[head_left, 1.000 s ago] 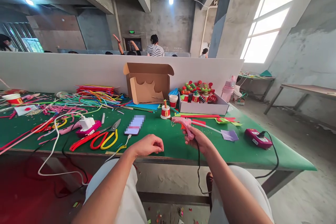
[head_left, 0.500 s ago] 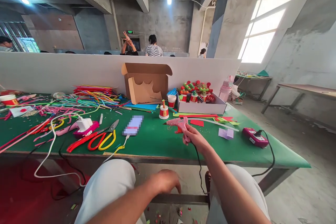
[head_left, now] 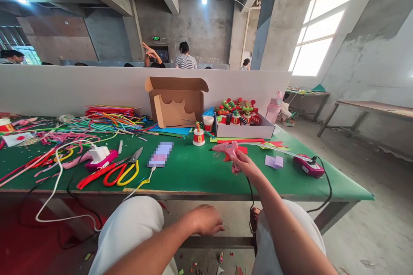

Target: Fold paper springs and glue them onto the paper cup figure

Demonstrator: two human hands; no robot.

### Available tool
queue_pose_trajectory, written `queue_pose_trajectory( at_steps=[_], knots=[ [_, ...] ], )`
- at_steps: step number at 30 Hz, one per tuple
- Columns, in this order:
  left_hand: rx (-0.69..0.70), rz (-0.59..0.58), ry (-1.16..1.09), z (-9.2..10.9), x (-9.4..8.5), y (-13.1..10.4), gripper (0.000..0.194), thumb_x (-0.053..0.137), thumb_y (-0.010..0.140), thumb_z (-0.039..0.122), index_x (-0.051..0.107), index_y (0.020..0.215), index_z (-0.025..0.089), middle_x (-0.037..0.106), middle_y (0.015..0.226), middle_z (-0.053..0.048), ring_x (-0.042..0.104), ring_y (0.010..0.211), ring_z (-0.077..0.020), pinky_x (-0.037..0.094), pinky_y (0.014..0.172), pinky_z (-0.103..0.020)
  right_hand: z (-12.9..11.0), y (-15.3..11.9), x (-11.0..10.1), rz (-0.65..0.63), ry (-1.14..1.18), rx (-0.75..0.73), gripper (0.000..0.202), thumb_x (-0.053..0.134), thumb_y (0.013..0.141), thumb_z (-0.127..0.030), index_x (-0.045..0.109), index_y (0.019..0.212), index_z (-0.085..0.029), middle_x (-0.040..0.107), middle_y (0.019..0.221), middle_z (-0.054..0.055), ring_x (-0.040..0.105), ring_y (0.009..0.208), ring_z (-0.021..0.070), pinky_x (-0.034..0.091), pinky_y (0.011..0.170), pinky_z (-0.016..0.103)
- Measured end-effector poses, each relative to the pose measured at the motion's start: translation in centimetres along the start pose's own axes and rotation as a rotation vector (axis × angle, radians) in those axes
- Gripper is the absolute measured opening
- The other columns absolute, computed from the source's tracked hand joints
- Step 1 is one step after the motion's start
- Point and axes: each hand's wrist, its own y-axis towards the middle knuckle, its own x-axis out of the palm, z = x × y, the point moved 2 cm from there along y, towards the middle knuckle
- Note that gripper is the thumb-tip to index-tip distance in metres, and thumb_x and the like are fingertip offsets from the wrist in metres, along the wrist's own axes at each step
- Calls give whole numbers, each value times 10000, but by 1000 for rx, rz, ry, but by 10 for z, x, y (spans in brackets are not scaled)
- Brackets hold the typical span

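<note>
My right hand [head_left: 245,164] is wrapped round the handle of a pink hot glue gun [head_left: 226,149], just above the green table. The gun's nozzle points left, and a long clear glue stick [head_left: 284,151] sticks out of its back. Below the table edge, over my lap, my left hand [head_left: 206,220] hangs with its fingers curled together, with nothing visible in it. A paper-cup figure [head_left: 198,137] with a coiled top and green coiled arms stands upright beyond the nozzle. Red paper [head_left: 240,150] lies behind the gun.
Scissors [head_left: 127,167], a phone [head_left: 160,154] and pipe cleaners [head_left: 106,124] lie to the left. Behind stand a cardboard box [head_left: 177,111], a paper cup [head_left: 208,123] and a white box [head_left: 245,131] of finished figures. A purple power strip [head_left: 308,166] sits at right. Other people are beyond the partition [head_left: 80,86].
My right hand has moved the glue gun slightly right, away from the cup figure. The left hand has turned and its fingers have drawn in. The view has shifted a little.
</note>
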Motion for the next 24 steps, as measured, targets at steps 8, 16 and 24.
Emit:
queue_pose_trajectory(
  at_steps=[8,16,24],
  knots=[
    [-11,-19,14,0,-3,-2,311,456,917,301,734,973,175,742,951,-139,701,888,-267,521,721,-326,11,-2,2,26,-96,105,246,554,829,-443,514,842,-200,669,795,6,497,462,72,383,426,202],
    [12,-9,-51,1,-5,-2,286,466,900,293,727,886,176,748,890,-114,681,801,-235,478,678,-301,18,0,21,50,-456,91,228,415,897,-402,463,785,-209,545,600,-43,465,467,94,371,493,219],
    [170,-58,-775,-19,-12,-11,431,494,868,444,438,528,185,413,459,57,417,423,-87,356,473,-218,15,-1,21,109,-756,87,218,386,926,-378,530,946,-215,632,722,18,589,550,159,390,573,263]
  ],
)
